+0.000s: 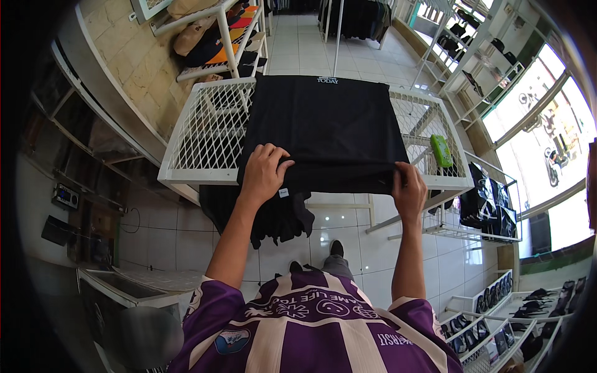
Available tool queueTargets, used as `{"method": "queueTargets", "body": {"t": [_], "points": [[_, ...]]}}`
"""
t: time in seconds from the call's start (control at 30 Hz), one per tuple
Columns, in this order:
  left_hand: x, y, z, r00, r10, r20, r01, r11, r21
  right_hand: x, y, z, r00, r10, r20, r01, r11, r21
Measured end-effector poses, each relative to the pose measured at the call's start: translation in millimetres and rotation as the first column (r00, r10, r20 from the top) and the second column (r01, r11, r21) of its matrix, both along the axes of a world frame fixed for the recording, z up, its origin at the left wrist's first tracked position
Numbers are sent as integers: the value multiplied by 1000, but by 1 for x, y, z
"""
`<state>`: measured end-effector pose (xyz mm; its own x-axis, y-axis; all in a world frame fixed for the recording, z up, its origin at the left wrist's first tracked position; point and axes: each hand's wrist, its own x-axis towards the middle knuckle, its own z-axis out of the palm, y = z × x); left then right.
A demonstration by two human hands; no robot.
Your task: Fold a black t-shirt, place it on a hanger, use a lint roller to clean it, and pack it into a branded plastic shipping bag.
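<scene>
A black folded garment (326,121), seemingly a T-shirt, lies across the white wire-mesh table (205,175), with small white print at its far edge. Its near part is gathered into a fold that reaches over the table's front edge. My left hand (265,175) grips the fabric near the left end of this fold, thumb pointing inward. At the right end, my right hand (409,189) pinches the near corner between thumb and fingers. The fingertips under the cloth are partly hidden.
A green packet (440,151) lies on the mesh at right. Dark cloth (280,217) with a white tag hangs below the table's front. A cap rack (228,42) stands at far left, packaged goods (487,200) at right, and a sandal rack (494,321) at lower right.
</scene>
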<state>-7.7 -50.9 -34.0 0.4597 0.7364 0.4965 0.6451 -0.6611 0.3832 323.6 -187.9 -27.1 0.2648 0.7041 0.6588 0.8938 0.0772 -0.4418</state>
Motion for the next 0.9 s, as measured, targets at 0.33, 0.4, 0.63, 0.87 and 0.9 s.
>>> {"method": "queueTargets", "body": {"t": [0.33, 0.4, 0.63, 0.87, 0.9], "points": [[5, -2, -4, 998, 68, 16, -69, 996, 62, 36, -39, 13, 975, -213, 55, 217, 974, -69], [7, -3, -5, 996, 88, 21, -89, 994, 60, 41, -54, 12, 980, -196, -36, 192, 978, -85], [8, -4, -3, 985, 148, 91, -154, 986, 63, 21, -86, 15, 987, -87, -135, 35, 937, -348], [20, -14, 11, 989, 103, 107, -121, 977, 173, -17, -25, 57, 933, 97, -348, -133, 988, -81], [21, -16, 12, 988, 110, 104, -127, 976, 175, -25, -6, 52, 942, 133, -309, -171, 980, -100]]}}
